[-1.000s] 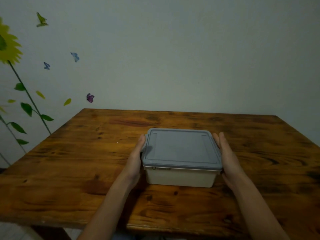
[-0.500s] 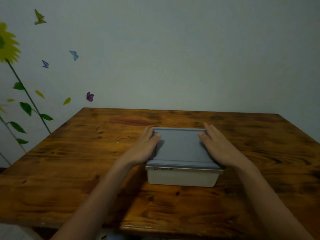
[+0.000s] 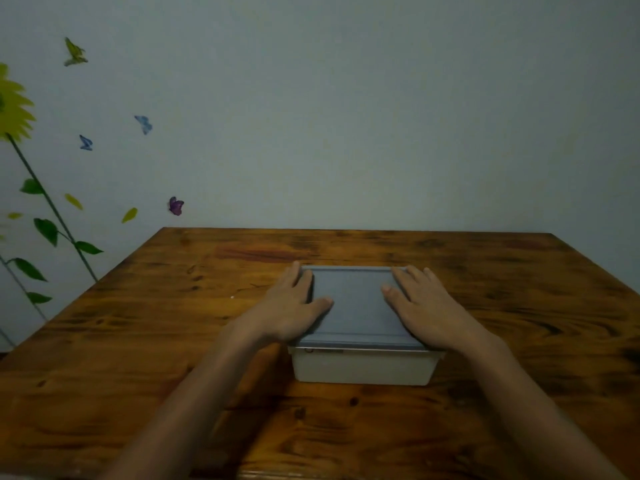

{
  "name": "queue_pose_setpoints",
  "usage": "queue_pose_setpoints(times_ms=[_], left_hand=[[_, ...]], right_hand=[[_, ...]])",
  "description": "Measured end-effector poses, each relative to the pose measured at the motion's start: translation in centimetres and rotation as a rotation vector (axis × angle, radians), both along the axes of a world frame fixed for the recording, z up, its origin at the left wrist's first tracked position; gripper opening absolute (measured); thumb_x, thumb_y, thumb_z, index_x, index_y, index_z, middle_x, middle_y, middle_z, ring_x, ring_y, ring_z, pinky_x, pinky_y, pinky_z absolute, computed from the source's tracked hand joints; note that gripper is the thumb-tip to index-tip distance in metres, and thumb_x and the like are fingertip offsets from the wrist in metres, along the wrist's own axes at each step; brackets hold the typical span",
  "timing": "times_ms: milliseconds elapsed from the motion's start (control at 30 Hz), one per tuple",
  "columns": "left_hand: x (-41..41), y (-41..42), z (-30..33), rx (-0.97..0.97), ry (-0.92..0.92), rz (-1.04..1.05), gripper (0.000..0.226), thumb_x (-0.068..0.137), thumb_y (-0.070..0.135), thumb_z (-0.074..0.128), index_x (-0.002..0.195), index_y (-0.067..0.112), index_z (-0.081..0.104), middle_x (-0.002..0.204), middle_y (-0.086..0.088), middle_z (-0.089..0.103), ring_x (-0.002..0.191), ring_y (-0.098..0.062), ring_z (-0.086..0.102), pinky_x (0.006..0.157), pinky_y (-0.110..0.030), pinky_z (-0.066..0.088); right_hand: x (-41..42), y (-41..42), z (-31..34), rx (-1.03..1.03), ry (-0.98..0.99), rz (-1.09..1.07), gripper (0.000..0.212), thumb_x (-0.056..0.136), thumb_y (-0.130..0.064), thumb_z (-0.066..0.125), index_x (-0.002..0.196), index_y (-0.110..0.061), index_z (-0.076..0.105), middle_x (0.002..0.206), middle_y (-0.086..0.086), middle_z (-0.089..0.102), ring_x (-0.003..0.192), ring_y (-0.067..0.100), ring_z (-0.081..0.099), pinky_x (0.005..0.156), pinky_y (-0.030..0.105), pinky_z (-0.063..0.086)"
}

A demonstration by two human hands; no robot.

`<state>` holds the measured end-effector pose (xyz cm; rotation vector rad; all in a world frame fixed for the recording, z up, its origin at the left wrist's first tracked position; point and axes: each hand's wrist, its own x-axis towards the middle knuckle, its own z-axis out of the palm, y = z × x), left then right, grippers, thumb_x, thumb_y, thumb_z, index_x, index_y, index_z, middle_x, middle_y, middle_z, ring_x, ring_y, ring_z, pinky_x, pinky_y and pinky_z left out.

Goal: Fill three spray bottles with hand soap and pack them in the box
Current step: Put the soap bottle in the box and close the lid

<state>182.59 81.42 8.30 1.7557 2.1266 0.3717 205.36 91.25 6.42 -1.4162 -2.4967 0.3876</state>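
Note:
A white plastic box (image 3: pixel 363 368) sits in the middle of the wooden table, closed by a grey lid (image 3: pixel 356 303). My left hand (image 3: pixel 294 306) lies flat, palm down, on the lid's left side, fingers spread toward the far edge. Over the lid's right side my right hand (image 3: pixel 422 306) rests the same way. Neither hand holds anything. No spray bottle and no soap is in view; the closed lid hides what is inside the box.
The wooden table (image 3: pixel 138 341) reaches back to a pale wall (image 3: pixel 346 116). Flower and butterfly stickers (image 3: pixel 45 209) decorate the wall at the left. The table's near edge runs along the bottom of the view.
One second ago my hands held the box by its left and right sides. They have since moved up onto the lid and now lie flat on it. The box has stayed put.

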Motion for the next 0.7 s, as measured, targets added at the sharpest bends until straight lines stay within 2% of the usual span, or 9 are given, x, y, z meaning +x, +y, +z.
queue_pose_setpoints(times_ms=[67,133,267,367,500,600,700], left_hand=[[0.3,0.8,0.4,0.03,0.077,-0.003,0.077,0.095,0.063,0.034,0.154,0.021,0.007,0.162,-0.001,-0.01,0.148,-0.021,-0.006,0.119,-0.042,0.005],[0.6,1.6,0.6,0.018,0.102,-0.005,0.076,0.095,0.063,0.031,0.154,0.022,0.007,0.162,-0.004,-0.009,0.148,-0.024,-0.007,0.12,-0.043,0.004],[0.6,2.4,0.0,-0.006,0.156,-0.016,0.075,0.096,0.064,0.024,0.154,0.022,0.002,0.161,-0.005,-0.013,0.147,-0.027,-0.014,0.119,-0.045,-0.001],[1.2,2.6,-0.4,-0.01,0.27,-0.07,0.075,0.094,0.066,0.017,0.154,0.024,-0.001,0.161,-0.005,-0.013,0.147,-0.027,-0.015,0.119,-0.048,-0.003],[1.0,2.7,-0.4,-0.008,0.253,-0.102,0.076,0.093,0.069,0.017,0.154,0.026,0.001,0.162,-0.003,-0.011,0.147,-0.025,-0.014,0.118,-0.049,-0.004],[1.1,3.0,0.1,-0.053,0.299,-0.085,0.081,0.09,0.073,0.017,0.154,0.026,0.002,0.162,-0.004,-0.009,0.147,-0.025,-0.013,0.118,-0.05,-0.005],[2.7,4.1,0.6,0.02,0.359,-0.077,0.078,0.092,0.068,0.017,0.154,0.02,0.009,0.162,-0.007,-0.001,0.149,-0.025,-0.005,0.119,-0.049,-0.003]], right_hand=[[-0.3,0.6,0.2,0.05,-0.046,-0.017,0.088,0.078,-0.077,-0.001,0.15,-0.029,0.013,0.16,0.002,0.012,0.147,0.023,0.003,0.119,0.048,0.01],[-0.6,1.0,0.4,0.005,-0.045,-0.024,0.094,0.073,-0.083,-0.003,0.15,-0.031,0.012,0.16,0.002,0.01,0.147,0.023,0.003,0.118,0.048,0.01],[-1.1,0.6,0.9,-0.112,-0.049,-0.026,0.071,0.09,-0.069,0.018,0.15,-0.035,0.003,0.161,0.001,-0.001,0.147,0.024,-0.007,0.118,0.044,0.004],[-1.0,0.0,1.2,-0.117,-0.082,-0.014,0.07,0.09,-0.068,0.02,0.15,-0.036,0.0,0.161,0.001,-0.004,0.146,0.024,-0.01,0.117,0.045,0.004],[-0.8,-0.2,1.5,-0.133,-0.088,-0.022,0.069,0.091,-0.068,0.019,0.15,-0.036,0.003,0.161,0.0,-0.004,0.146,0.024,-0.011,0.118,0.047,0.005],[-1.4,0.4,1.7,-0.08,-0.146,-0.024,0.068,0.091,-0.067,0.015,0.15,-0.034,0.005,0.161,0.003,0.003,0.146,0.028,-0.006,0.118,0.048,0.004],[-2.4,1.8,1.9,0.039,-0.164,-0.03,0.066,0.092,-0.063,0.012,0.15,-0.031,0.011,0.159,0.004,0.013,0.146,0.031,0.003,0.117,0.052,0.008]])
